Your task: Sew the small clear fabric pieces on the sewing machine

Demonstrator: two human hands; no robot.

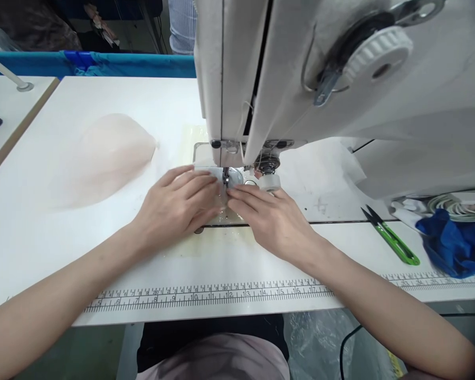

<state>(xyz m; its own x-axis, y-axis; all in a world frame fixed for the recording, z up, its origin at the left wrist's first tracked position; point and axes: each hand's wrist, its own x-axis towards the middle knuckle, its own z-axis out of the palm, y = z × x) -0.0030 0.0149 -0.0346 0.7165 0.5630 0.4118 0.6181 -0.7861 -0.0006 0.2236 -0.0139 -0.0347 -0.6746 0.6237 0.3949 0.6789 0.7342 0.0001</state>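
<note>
Head view: I've got my left hand (178, 203) and right hand (271, 216) flat, fingers together, pressing sheer fabric (221, 198) under the needle (225, 177) (it's nearly see-through). I judge it light, limp, slippery; best pinned down by its edges.

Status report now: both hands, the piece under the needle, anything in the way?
Left hand and right hand flat on the sheer fabric piece at the needle. Snips off right, not in the way.
</note>
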